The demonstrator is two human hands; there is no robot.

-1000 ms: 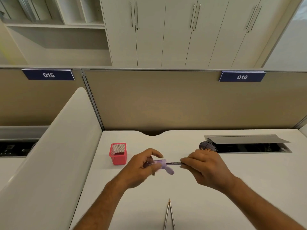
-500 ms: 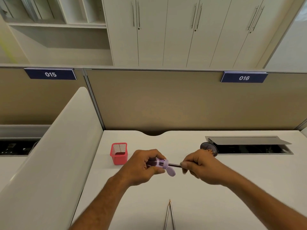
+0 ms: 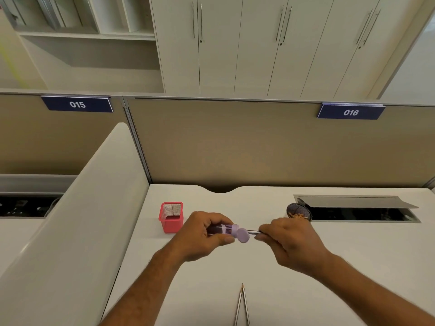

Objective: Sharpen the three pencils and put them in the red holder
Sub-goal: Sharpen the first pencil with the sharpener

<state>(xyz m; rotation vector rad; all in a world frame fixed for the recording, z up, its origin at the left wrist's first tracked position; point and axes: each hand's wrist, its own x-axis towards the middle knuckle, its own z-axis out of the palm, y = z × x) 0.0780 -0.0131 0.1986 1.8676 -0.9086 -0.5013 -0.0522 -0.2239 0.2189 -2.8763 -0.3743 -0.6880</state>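
**Pencil held in a lilac sharpener above the bench**

Centre of the frame, lower half: the left hand has its grip closed around a lilac sharpener, fingers curled over the top and the thumb beneath; a round lilac flap hangs from the sharpener's right end. The right hand has its grip closed on a dark pencil, pinching it at the fingertips. The pencil lies roughly level, and only a short stretch of it shows between the sharpener and the fingers; its left end enters the sharpener. Both hands are raised above the white bench.

Left of the left hand, the red holder stands upright on the bench, a square mesh cup; whether it has anything in it cannot be told. At the bottom centre of the frame, two more pencils lie on the bench with their sharpened tips touching and pointing up the frame, their shafts spreading apart toward the lower edge.

Just behind the right hand, a dark round dish with brownish shavings sits at the left end of an open cable hatch set into the bench. Navy signs reading 015 and 016 hang on the partition across the middle of the frame.
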